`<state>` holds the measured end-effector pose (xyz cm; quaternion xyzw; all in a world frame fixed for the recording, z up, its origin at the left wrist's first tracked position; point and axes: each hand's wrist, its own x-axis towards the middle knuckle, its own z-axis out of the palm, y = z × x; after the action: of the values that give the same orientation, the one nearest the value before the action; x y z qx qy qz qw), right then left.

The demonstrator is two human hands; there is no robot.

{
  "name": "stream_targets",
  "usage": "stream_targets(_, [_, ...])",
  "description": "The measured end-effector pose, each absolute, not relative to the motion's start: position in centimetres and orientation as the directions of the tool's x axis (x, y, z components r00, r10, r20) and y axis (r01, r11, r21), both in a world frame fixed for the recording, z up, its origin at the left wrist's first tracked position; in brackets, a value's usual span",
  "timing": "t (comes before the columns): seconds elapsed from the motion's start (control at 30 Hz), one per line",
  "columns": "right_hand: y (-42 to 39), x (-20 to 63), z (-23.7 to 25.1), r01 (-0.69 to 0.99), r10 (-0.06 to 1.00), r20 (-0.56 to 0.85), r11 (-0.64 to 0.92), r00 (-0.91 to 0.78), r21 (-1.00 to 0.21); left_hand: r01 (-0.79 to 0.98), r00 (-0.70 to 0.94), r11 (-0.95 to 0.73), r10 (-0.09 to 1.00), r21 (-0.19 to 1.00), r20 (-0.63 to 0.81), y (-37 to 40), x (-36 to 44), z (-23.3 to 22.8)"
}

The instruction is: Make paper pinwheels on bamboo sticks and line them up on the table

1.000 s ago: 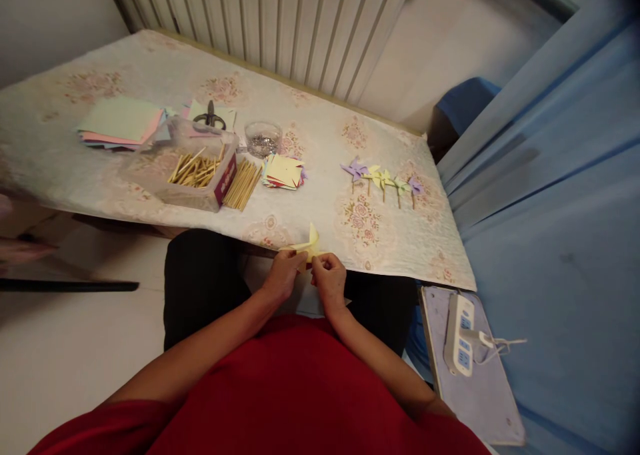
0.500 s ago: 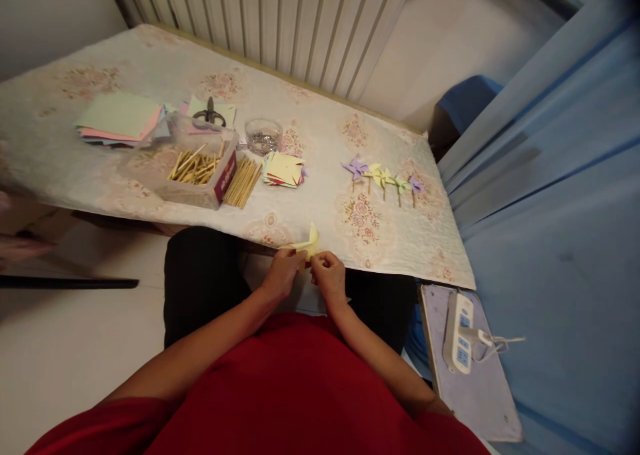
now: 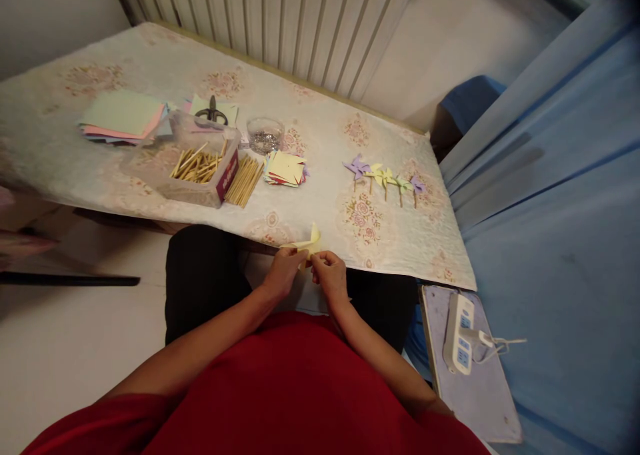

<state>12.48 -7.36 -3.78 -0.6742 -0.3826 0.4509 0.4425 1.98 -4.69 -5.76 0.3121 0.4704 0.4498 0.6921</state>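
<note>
A pale yellow folded paper pinwheel piece with pointed blades (image 3: 312, 243) is being held in the air at the near edge of a table with a flower-patterned pale cloth (image 3: 325, 205), above the gap between the knees. Its lower left side is being pinched between the thumb and fingers of the left hand (image 3: 285, 271). Its lower right part is being pinched by the right hand (image 3: 330, 275), whose thumb and forefinger are being pressed together; whether anything smaller is being gripped between those fingertips cannot be told. One blade is being left standing upright above the fingers.

Beyond the hands, a small stack of square coloured paper topped with yellow (image 3: 286, 167) is being supported by the cloth. To its left, a bundle of thin tan sticks (image 3: 244, 181) is lying just beside a clear plastic box with a dark red label (image 3: 193, 193), in which more tan sticks (image 3: 197, 167) are being kept. A clear round bowl (image 3: 266, 125) of small shiny pieces is standing behind the square stack. To the right, five purple, yellow and green paper pinwheels on sticks (image 3: 384, 176) are being displayed in a row.
</note>
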Motion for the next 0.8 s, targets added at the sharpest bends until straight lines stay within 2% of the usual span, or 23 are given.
stream_targets(0.23, [-7.3,12.6,-3.8,0.116,0.914,-0.269,-0.315,0.305,-0.942,-0.341,0.131,0.383,0.924,0.858,-0.36,-4.6,2.3,-5.2])
stream_targets(0.4, [-7.3,12.3,-3.8,0.067,0.9,-0.282,-0.321,0.332,-0.945,-0.339,0.194,0.406,0.913,0.849,-0.359,-4.3,2.1,-5.3])
stream_targets(0.57, [-6.7,13.7,-4.6,0.056,0.87,-0.153,-0.202,0.47,-0.978,-0.385,0.163,0.392,0.92,0.835,-0.357,-2.8,1.6,-5.6])
stream_targets(0.67, [-4.8,16.1,-6.1,0.176,0.84,-0.06,-0.182,0.539,-0.967,-0.441,0.171,0.423,0.906,0.792,-0.388,-1.5,1.3,-5.5])
stream_targets(0.73, [-2.9,17.8,-7.2,0.369,0.833,0.073,-0.163,0.548,-0.915,-0.452,0.177,0.463,0.884,0.762,-0.432,-0.5,1.1,-5.2])
stream_targets(0.8, [-1.0,19.2,-8.2,0.602,0.849,0.243,-0.106,0.469,-0.792,-0.455,0.192,0.494,0.867,0.741,-0.46,0.7,1.0,-5.0])
